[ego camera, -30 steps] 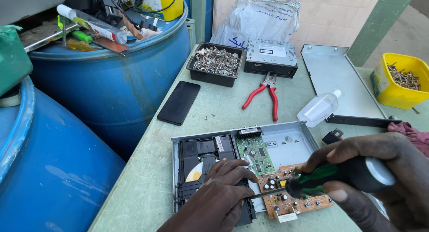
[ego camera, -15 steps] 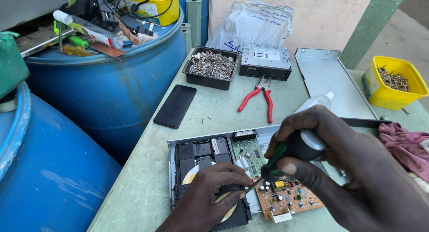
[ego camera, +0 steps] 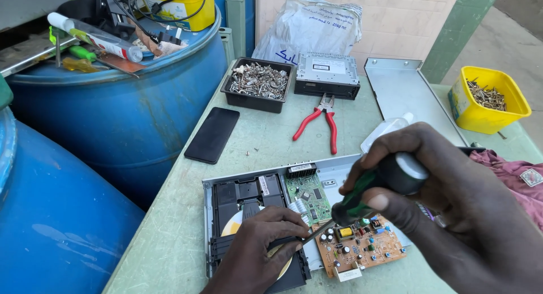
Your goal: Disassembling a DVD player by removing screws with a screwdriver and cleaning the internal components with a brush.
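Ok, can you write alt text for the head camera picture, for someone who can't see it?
A right hand holds a green-handled screwdriver over an opened disc player on a green table, while the left hand steadies its tip. Red pliers, a black phone and a tray of screws lie behind.

**One head-worn camera, looking steeply down**

The single view looks down and forward from the person's head, close above both hands' fingers [ego camera: 285,221]. Beyond the fingertips the pale green tabletop [ego camera: 266,130] recedes; left of them stands a blue plastic barrel [ego camera: 130,118].
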